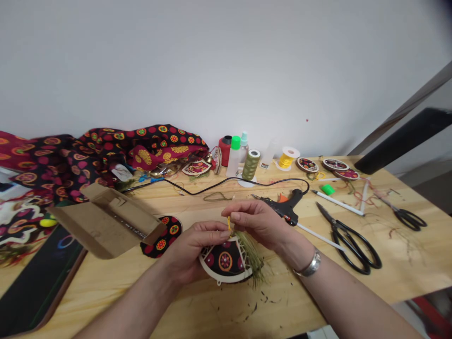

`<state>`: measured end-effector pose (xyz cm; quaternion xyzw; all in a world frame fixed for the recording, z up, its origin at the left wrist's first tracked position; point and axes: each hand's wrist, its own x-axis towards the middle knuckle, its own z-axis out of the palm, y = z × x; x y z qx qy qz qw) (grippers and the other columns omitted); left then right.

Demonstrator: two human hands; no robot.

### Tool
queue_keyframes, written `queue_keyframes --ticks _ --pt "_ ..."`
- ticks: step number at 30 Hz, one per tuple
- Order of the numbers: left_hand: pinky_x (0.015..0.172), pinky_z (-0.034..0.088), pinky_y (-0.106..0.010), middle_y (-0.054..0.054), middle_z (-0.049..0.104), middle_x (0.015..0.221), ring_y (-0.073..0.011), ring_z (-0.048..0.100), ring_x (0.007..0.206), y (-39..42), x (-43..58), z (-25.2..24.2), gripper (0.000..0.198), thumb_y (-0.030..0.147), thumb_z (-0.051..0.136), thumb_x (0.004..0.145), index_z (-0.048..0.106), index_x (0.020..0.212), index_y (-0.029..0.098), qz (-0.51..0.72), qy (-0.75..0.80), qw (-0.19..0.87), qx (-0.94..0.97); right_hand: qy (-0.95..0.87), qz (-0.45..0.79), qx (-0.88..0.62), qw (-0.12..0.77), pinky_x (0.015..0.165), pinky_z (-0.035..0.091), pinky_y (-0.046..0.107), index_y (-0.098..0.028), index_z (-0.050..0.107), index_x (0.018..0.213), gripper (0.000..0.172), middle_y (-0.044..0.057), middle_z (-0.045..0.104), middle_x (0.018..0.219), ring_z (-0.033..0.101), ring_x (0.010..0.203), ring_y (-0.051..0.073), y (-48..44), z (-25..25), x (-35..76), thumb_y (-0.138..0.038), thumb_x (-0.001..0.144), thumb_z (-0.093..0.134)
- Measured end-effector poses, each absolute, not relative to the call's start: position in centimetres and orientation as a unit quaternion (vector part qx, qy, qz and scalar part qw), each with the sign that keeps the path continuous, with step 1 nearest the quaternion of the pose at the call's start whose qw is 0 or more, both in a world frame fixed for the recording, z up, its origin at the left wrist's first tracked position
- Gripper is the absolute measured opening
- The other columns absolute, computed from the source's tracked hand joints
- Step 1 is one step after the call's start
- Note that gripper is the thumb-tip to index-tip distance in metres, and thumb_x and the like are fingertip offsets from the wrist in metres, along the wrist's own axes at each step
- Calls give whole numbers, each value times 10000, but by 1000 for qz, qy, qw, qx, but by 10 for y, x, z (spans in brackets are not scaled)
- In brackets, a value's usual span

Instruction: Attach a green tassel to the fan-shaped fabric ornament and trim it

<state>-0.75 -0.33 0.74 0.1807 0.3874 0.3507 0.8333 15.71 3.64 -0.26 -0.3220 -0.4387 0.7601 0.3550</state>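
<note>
My left hand is closed on a fan-shaped ornament with a pale rim and dark flowered fabric. At the ornament's upper tip, a short loop of yellow cord stands up. The thumb and forefinger of my right hand pinch this cord. A green thread tassel hangs down the ornament's right side, under my right hand. Behind the right hand lies a black glue gun. A round piece of flowered fabric lies beyond my left hand, partly beneath an open cardboard box.
Large black scissors and smaller scissors lie to the right, near a white pen. Along the wall stand a green-capped bottle, green thread and a yellow cord spool. Patterned cloth is heaped at left.
</note>
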Motion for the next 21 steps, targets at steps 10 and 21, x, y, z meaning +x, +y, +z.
queue_keyframes --ticks 10,21 --pt "525 466 -212 -44 674 558 -127 618 503 -3 -8 7 135 133 798 546 706 633 87 342 382 838 189 -431 769 -304 361 538 330 202 -171 718 743 175 -37 590 604 457 539 62 37 -4 155 -284 625 781" --pt "515 465 -216 -42 674 541 -128 614 486 -3 -9 7 148 143 804 533 714 640 92 338 389 837 186 -447 757 -315 358 538 311 214 -157 678 679 205 -46 563 574 426 522 63 35 0 153 -319 606 780"
